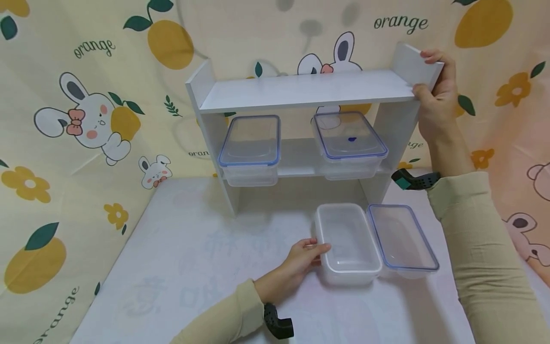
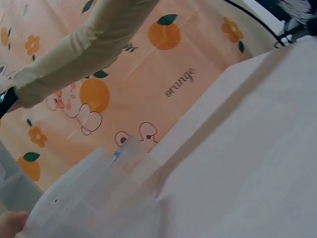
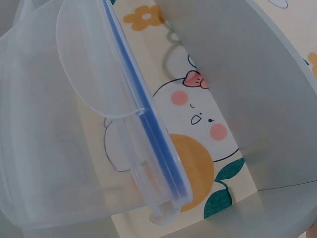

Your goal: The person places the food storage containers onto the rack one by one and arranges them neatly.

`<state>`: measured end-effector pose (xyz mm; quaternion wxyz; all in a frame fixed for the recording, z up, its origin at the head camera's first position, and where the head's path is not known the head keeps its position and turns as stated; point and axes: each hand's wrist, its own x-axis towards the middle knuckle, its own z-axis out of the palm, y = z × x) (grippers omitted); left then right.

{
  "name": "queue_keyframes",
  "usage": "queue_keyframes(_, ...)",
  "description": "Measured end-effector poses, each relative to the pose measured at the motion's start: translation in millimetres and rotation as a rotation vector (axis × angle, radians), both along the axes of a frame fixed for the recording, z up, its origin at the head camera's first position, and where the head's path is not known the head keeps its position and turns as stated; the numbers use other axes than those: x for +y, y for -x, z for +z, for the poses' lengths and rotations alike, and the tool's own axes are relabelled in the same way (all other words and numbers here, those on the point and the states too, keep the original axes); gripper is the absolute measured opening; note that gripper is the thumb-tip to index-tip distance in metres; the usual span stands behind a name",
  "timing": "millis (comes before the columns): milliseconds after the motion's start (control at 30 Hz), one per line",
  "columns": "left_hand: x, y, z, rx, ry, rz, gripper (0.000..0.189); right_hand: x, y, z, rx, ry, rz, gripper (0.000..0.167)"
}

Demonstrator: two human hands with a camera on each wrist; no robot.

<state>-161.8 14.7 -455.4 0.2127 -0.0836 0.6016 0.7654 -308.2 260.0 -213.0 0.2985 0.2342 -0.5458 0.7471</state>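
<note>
In the head view my left hand [image 1: 296,265] grips the left wall of a lidless clear plastic food container [image 1: 348,234] on the table, thumb over its rim. A blue-edged lid [image 1: 404,236] lies against the container's right side. My right hand [image 1: 438,100] holds the upper right side panel of a white two-tier shelf [image 1: 301,91], fingers over the panel's top edge. In the left wrist view, the container [image 2: 99,198] fills the lower left. The right wrist view shows a lidded container [image 3: 44,124] near the shelf's side panel [image 3: 262,84].
Two lidded containers with blue seals, one left [image 1: 251,143] and one right [image 1: 350,138], stand on the middle shelf board, jutting past its front edge. A white cloth covers the table [image 1: 172,267]. Behind hangs a patterned curtain [image 1: 142,95] with oranges and rabbits.
</note>
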Motion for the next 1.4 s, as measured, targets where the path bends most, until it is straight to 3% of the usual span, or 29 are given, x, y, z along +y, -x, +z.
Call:
queue_keyframes(233,-3.3,3.9,-3.4,-0.036,-0.072,-0.094,0.039,-0.1,0.0,0.5,0.016,-0.013,0.008,0.044)
queue_keyframes(400,-6.7,3.5,-4.0,-0.032,-0.104,-0.115,0.041,-1.0,0.7,0.3,0.02,-0.001,0.016,0.045)
queue_keyframes(833,-9.8,0.1,-4.4,-0.036,-0.049,-0.127,0.038,-1.4,0.7,0.0,0.014,-0.001,0.007,0.047)
queue_keyframes(1033,-13.0,-3.4,0.1,-0.011,-0.046,-0.158,0.039,-1.9,-0.2,1.2,0.022,0.002,0.006,0.047)
queue_keyframes(1400,-23.0,-11.9,11.8,-0.028,-0.021,-0.201,0.027,-0.6,-1.2,0.2,0.004,0.005,-0.006,0.046)
